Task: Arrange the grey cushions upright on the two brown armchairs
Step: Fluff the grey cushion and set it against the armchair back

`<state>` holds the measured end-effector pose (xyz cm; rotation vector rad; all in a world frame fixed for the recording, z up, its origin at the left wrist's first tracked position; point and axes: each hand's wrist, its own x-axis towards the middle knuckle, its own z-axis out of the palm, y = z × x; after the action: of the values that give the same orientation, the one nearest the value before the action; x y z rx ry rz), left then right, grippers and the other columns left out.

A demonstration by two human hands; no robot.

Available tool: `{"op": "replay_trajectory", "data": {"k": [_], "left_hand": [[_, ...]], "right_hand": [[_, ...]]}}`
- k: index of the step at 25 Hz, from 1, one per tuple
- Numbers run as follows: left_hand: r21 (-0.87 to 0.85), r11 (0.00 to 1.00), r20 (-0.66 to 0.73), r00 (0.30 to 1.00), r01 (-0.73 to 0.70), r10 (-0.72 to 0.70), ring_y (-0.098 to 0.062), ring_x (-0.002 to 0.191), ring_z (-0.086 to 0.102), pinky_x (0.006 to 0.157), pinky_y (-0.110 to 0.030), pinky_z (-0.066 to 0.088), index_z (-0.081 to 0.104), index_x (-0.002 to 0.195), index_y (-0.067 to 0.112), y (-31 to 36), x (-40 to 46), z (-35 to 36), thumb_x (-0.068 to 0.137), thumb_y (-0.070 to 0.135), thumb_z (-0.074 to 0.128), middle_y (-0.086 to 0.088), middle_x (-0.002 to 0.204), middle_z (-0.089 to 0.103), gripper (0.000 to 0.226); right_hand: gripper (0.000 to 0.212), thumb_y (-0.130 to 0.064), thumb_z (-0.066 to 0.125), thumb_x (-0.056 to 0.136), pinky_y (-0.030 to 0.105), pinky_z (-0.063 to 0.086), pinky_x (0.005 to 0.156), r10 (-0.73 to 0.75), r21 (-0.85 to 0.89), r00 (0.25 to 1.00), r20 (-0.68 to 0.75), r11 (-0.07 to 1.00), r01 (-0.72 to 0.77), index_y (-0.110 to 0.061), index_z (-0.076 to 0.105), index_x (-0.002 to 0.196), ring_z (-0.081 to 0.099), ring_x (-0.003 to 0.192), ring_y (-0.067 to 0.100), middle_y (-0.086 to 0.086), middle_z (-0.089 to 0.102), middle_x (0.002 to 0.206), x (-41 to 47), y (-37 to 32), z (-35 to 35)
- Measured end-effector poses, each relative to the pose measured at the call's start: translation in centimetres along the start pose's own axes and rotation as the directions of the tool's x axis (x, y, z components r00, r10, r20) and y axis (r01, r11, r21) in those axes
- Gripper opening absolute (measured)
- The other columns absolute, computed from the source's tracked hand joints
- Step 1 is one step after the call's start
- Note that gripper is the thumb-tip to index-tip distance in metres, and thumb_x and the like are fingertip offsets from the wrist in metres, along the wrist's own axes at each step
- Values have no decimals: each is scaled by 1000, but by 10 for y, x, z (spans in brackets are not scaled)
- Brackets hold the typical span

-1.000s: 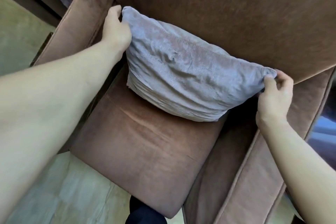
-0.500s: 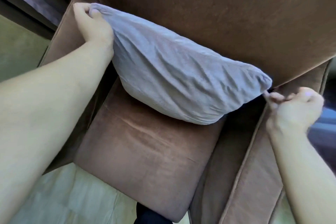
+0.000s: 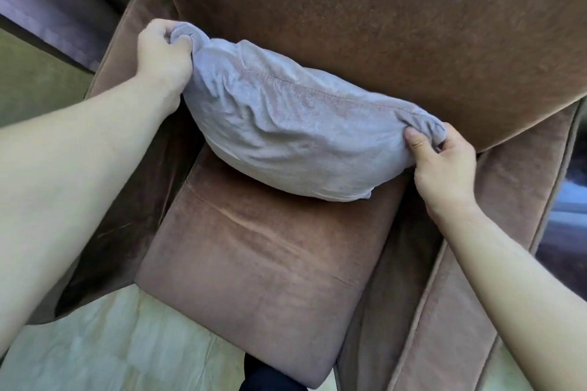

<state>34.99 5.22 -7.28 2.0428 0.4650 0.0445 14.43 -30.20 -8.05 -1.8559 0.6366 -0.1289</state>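
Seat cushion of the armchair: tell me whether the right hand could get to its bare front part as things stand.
Probably yes. The right hand is closed on the grey cushion's corner, so it must let go first. The front of the seat cushion lies bare below it, with nothing in between.

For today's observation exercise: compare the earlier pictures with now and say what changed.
The right hand, off the grey cushion half a second ago, has pinched its right corner again. The left hand kept the left corner bunched. The cushion stays on the brown armchair.
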Motion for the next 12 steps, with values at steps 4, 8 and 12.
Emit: {"op": "replay_trajectory", "data": {"k": [4, 8, 12], "left_hand": [[-23, 999, -172, 984, -42, 37, 9, 59, 50, 61, -3, 41, 53, 91, 22, 5, -10, -15, 100, 15, 52, 14, 76, 53, 11], [-97, 992, -182, 982, -76, 57, -2, 80, 58, 79, -16, 50, 51, 87, 25, 15, -18, -10, 96, 11, 50, 2, 91, 60, 16], [-120, 992, -94, 995, -36, 25, -2, 80, 60, 73, -13, 51, 56, 94, 26, 14, -25, -1, 99, 19, 51, 6, 89, 62, 10]], "right_hand": [[10, -16, 61, 104, 4, 41, 76, -37, -15, 990, -136, 999, 35, -23, 67, 100, 56, 77, -22, -23, 67, 79, -3, -15, -10], [29, -15, 58, 105, 2, 39, 77, -73, -63, 983, -169, 996, 64, -39, 60, 89, 56, 80, -24, -37, 67, 80, -15, -23, -18], [12, -24, 63, 100, 3, 39, 75, -19, -167, 984, -177, 986, -11, -21, 67, 110, 58, 80, -11, -17, 65, 93, -12, -25, -15]]}}
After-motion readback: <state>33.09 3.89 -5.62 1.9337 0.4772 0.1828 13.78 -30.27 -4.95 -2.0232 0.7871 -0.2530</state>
